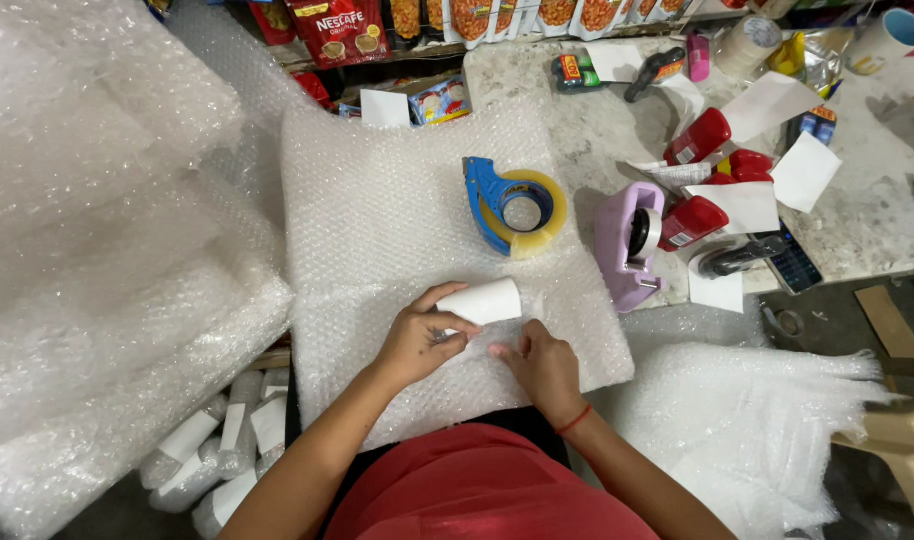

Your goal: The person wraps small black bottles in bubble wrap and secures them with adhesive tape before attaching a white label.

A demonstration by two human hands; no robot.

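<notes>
fingers (455,322) gripping white cup (485,301) — bubble wrap (377,210) beneath

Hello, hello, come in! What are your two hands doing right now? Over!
Left hand gripping small white cylinder. Right hand pressing bubble wrap sheet beside it. Blue tape dispenser lies beyond, clear of both.

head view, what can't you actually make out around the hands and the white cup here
- White cup: its near end is covered by the left hand, so what is inside cannot be told.
- Right hand: its fingers press into the bubble wrap sheet; anything beneath them is hidden.
- Wrapped items, lower left: blurred by their wrap.
- Blue tape dispenser: its blade is too small to see.
</notes>
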